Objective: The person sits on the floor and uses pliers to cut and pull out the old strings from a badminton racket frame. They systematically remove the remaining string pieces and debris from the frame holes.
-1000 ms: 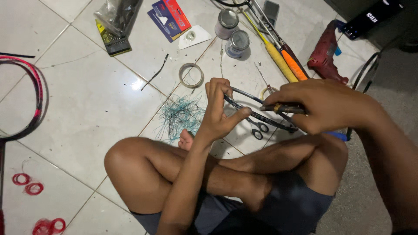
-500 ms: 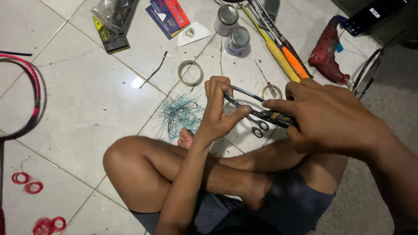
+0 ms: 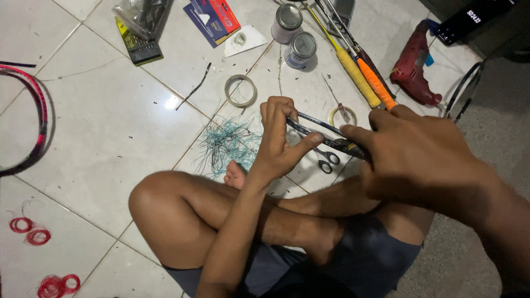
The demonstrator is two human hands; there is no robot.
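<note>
My left hand [image 3: 279, 143] pinches a thin dark racket frame [image 3: 316, 124] between thumb and fingers, held above my crossed legs. My right hand [image 3: 419, 160] comes in from the right and grips a small dark tool [image 3: 346, 145] pressed against the same frame. A heap of cut teal string [image 3: 226, 144] lies on the tiles just left of my left hand. Small scissors [image 3: 327, 160] lie on the floor under the hands. The frame's far end is hidden behind my right hand.
On the white tiles beyond the hands: a tape roll [image 3: 240, 90], two small cans [image 3: 302, 48], yellow [image 3: 359, 77] and orange [image 3: 378, 85] racket handles, a red drill [image 3: 414, 69]. A red racket frame [image 3: 38, 118] and red string coils [image 3: 30, 232] lie at the left.
Both hands stay on the frame. My right hand has shifted slightly lower and closer to the left hand; otherwise the hold is the same.
</note>
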